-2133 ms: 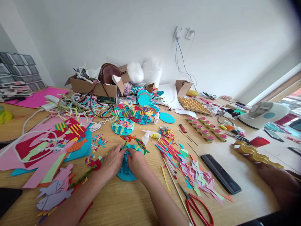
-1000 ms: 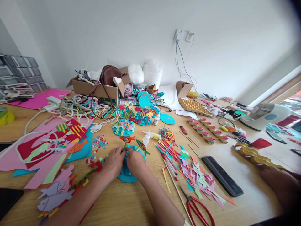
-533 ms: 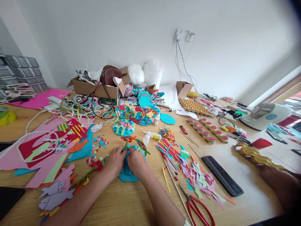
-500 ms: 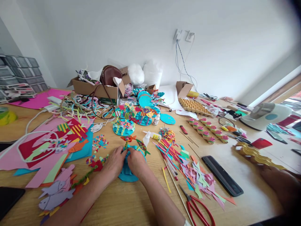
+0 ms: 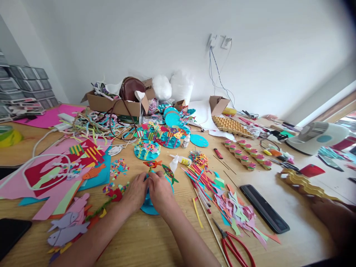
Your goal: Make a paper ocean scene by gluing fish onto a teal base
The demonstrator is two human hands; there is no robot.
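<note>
In the head view my left hand (image 5: pixel 137 193) and my right hand (image 5: pixel 160 190) meet over a round blue base (image 5: pixel 150 208) on the table. The fingers of both are bent and pressed together at its far part; what they pinch is hidden behind the knuckles. An orange paper fish (image 5: pixel 152 164) on a short green stem stands just beyond my fingertips. To the right of it, a green paper fish with coloured dots (image 5: pixel 169 172) leans over the base's edge. Behind the base are a small white bottle (image 5: pixel 174 163) and a glue bottle with a yellow label (image 5: pixel 184 160) on its side.
Finished fish pieces on blue discs (image 5: pixel 147 150) stand farther back. Red-handled scissors (image 5: pixel 233 246), paper scraps (image 5: pixel 236 207) and a black case (image 5: pixel 264 208) lie right. Paper fish (image 5: pixel 68 233) lie left. Another person's hand (image 5: pixel 330 213) is near an egg-carton strip (image 5: pixel 303 183).
The fingers of my right hand have drawn in slightly over the base and hide more of its middle. The whole view has shifted a little; my left hand stays nearly in place.
</note>
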